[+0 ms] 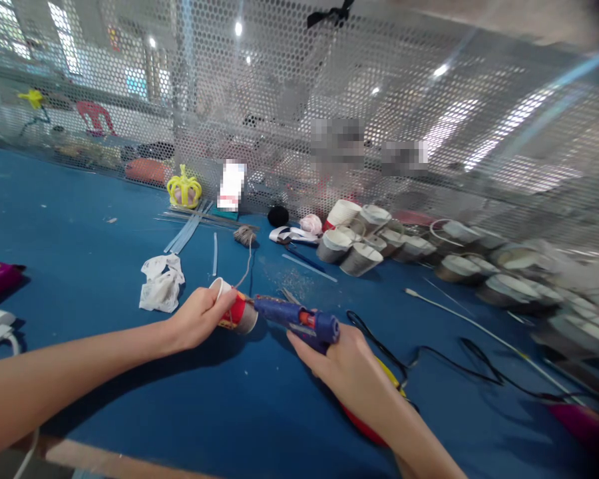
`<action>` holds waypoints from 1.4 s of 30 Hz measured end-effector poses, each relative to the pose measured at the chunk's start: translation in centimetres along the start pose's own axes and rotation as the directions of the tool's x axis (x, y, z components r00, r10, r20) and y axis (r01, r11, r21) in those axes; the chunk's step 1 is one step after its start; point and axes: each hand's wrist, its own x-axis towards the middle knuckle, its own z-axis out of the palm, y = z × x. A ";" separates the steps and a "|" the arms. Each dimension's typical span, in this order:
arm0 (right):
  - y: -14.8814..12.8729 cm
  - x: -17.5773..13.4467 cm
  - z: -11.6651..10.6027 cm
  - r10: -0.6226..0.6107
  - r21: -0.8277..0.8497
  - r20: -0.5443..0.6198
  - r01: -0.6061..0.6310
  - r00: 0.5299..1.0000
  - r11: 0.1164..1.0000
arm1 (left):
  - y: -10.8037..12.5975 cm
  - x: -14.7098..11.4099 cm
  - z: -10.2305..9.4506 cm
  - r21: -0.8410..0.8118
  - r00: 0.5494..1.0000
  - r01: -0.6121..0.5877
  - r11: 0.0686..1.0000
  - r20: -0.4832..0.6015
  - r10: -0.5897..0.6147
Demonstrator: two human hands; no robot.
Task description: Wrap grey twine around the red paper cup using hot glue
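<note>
Tilted on its side, a red paper cup [238, 313] partly wrapped in grey yarn is gripped by my left hand [199, 319]. A strand of that yarn runs up from the cup to a small grey yarn ball [244, 234] on the table. My right hand [339, 362] is wrapped round a blue hot glue gun [294, 316], its nozzle pointing left at the cup's side. The nozzle tip is close to the cup; whether it touches I cannot tell. A crumpled white tissue [162, 283] lies left of the cup.
Many yarn-wrapped cups [362, 258] stand along the right. Glue sticks [187, 229], a yellow crown-like piece [184, 189] and a black yarn ball [278, 216] lie toward the perforated metal screen [269, 100]. A black cable [444, 356] crosses the blue table [190, 406] at right.
</note>
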 end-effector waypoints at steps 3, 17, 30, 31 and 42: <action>0.1 -0.1 0.1 0.015 0.014 -0.005 -0.015 1.000 1.000 | -0.1 0.1 0.0 0.010 1.000 -0.007 1.000 -0.005 0.007; -0.2 -0.2 -0.1 0.024 0.030 0.029 -0.025 0.999 0.999 | 0.0 0.2 0.0 -0.055 1.000 0.024 0.998 -0.017 -0.025; -0.8 -0.8 0.3 -0.055 -0.181 0.023 0.058 0.998 0.982 | 0.7 0.8 0.0 -0.342 0.990 0.138 0.929 0.012 -0.143; -0.8 -0.9 0.3 -0.055 -0.183 0.028 0.060 0.998 0.981 | 0.8 0.9 0.1 -0.358 0.988 0.148 0.922 0.017 -0.152; -0.3 -1.1 0.6 -0.078 -0.163 0.106 0.094 0.991 0.982 | 1.0 1.0 0.2 -0.281 0.980 0.173 0.944 -0.047 -0.194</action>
